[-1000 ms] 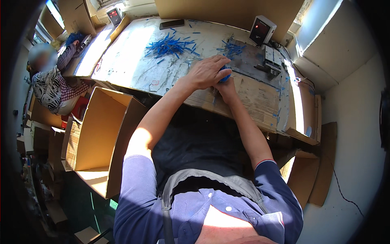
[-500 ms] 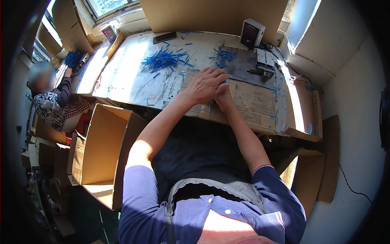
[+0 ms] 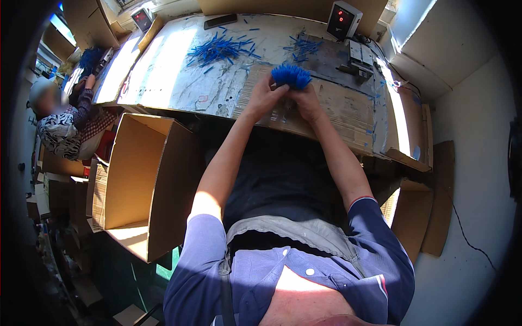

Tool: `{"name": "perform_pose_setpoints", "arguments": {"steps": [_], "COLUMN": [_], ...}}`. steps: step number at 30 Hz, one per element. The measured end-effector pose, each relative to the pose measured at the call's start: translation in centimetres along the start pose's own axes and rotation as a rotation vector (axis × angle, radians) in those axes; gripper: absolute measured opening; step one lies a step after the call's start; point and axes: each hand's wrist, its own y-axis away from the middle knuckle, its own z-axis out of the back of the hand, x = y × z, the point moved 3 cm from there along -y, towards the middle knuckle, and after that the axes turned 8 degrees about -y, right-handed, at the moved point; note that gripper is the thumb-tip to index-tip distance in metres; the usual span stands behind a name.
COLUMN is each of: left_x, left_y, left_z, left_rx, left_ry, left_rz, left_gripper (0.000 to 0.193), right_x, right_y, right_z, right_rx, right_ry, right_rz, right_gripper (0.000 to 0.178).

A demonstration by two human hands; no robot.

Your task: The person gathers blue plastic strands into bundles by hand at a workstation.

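My left hand (image 3: 265,99) and my right hand (image 3: 306,102) come together at the near middle of the table. Between them they grip a bundle of thin blue sticks (image 3: 292,76), its tips fanned out above my fingers. The lower part of the bundle is hidden by my hands. Beyond my left hand lies a large loose pile of blue sticks (image 3: 220,49). A smaller scatter of the same sticks (image 3: 303,46) lies beyond my right hand.
A metal device (image 3: 359,58) and a white box with a red display (image 3: 343,20) stand at the right back. A dark phone (image 3: 220,21) lies at the far edge. Open cardboard boxes flank me, one at left (image 3: 136,174). Another person (image 3: 57,122) works at far left.
My left hand has come off the top of my right and moved to the bundle's left side. The blue tips, mostly hidden before, now show. The view has shifted slightly.
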Motion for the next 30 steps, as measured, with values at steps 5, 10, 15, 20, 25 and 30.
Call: {"name": "perform_pose_setpoints", "arguments": {"steps": [5, 10, 15, 20, 25, 30], "left_x": [-1.1, -1.3, -0.5, -1.7, -0.1, 1.2], "left_y": [-0.2, -0.3, -1.0, -1.4, -1.9, -1.3], "left_z": [0.5, -0.6, -0.7, -0.5, -0.6, -0.6], "left_rx": [0.265, 0.236, 0.275, 0.359, 0.424, 0.268], "left_ry": [0.055, 0.023, 0.198, 0.239, 0.109, 0.209], "left_rz": [0.094, 0.229, 0.205, 0.159, 0.092, 0.046], "left_gripper": [0.026, 0.025, 0.023, 0.024, 0.028, 0.025], "right_x": [1.5, 0.0, 0.5, 0.2, -0.1, -0.1], "right_y": [0.4, 0.5, 1.1, 0.8, 1.0, 0.8], "right_z": [-0.2, 0.5, -0.5, 0.0, -0.6, -0.8], "right_rx": [0.130, 0.019, -0.016, 0.027, 0.021, -0.040], "right_ry": [-0.051, -0.043, -0.071, -0.094, -0.117, -0.129], "right_rz": [-0.152, -0.108, -0.011, -0.041, -0.018, 0.063], "right_gripper": [0.032, 0.032, 0.032, 0.035, 0.037, 0.032]}}
